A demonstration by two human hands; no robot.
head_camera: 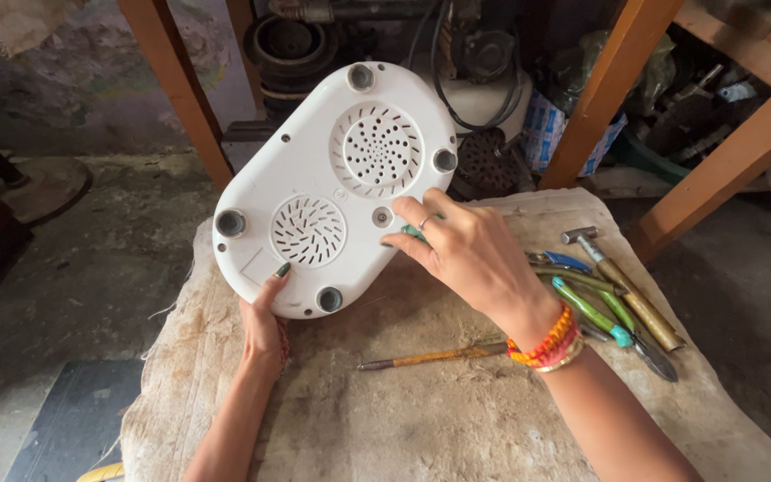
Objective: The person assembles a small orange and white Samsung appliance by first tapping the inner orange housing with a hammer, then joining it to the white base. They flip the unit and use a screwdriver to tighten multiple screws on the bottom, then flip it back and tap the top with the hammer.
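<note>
Over a cloth-covered table (457,411), the left hand (263,323) clasps a white appliance base (332,178) while the right hand (468,254) pinches a green-handled tool (413,234) against it

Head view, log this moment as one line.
left hand: holds white appliance base tilted up | right hand: fingers on base underside | tools: on cloth

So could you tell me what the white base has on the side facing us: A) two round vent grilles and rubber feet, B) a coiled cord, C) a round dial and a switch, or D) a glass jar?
A: the white base, steadied by the left hand and right hand, shows two round vent grilles and grey rubber feet.
</note>
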